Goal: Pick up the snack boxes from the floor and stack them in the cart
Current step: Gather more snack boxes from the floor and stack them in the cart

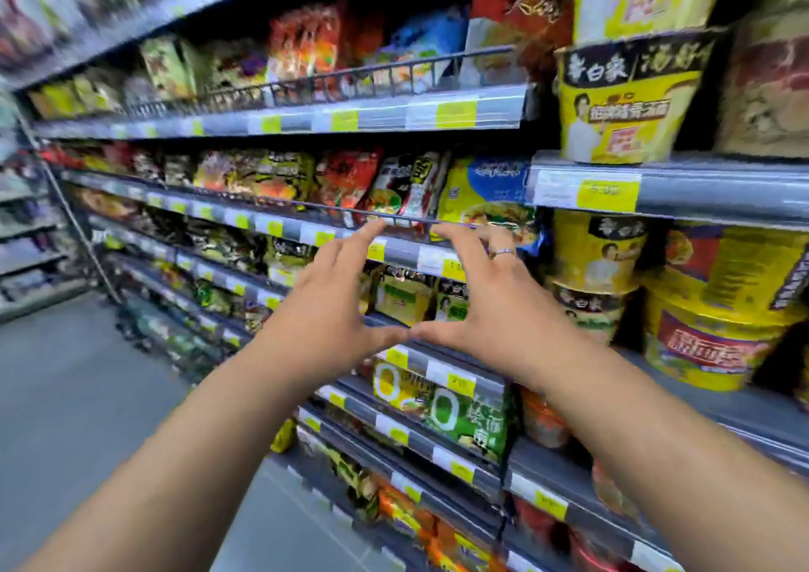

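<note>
Snack boxes aren't in shot, and neither is the cart, so I can't say where they sit. It's just shelves, a strip of grey floor and noodle cups. Left hand and right hand are out front, fingers spread wide, thumb tips meeting, holding nothing. My guess is the step is finding them: look down at the floor first, then take each box by its sides with both hands. No idea how the boxes look.

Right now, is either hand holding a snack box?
No, the left hand and the right hand are both empty, fingers spread in front of the shelves.
</note>
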### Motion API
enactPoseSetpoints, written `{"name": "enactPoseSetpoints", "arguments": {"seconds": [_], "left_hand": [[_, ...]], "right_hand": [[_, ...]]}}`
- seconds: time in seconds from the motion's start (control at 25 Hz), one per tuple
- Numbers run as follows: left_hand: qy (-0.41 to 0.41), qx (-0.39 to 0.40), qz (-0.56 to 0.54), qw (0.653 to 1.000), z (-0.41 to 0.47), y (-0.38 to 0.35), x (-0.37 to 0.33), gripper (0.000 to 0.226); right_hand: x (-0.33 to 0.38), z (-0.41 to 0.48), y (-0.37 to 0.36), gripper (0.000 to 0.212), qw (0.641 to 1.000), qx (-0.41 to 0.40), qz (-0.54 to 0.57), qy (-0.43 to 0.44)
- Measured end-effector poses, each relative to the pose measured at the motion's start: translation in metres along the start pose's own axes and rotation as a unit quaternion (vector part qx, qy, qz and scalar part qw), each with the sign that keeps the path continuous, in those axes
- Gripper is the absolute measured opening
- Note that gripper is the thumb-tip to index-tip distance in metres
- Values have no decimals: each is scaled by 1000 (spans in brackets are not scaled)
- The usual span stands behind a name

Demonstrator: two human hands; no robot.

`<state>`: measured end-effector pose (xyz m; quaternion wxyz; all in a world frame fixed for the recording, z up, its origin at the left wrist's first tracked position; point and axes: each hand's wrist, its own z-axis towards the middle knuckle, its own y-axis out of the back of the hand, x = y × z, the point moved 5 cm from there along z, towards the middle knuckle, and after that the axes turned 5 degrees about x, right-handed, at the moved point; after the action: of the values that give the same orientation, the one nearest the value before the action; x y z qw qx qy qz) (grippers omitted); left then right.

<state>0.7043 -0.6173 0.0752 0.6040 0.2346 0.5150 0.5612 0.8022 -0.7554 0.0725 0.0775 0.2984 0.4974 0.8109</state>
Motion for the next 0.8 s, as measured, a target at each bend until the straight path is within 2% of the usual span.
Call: {"name": "enactPoseSetpoints", "arguments": {"seconds": [0.32,0.56,0.8], "left_hand": [[114,-67,75,988,-78,74,38,112],[148,-102,106,978,-121,122,81,113],[152,-126,107,975,-150,171,153,112]], "right_hand": [[80,27,-29,93,989,52,62,124],[157,45,-55,88,977,72,68,187],[239,78,-92,86,973,71,69,211]]}}
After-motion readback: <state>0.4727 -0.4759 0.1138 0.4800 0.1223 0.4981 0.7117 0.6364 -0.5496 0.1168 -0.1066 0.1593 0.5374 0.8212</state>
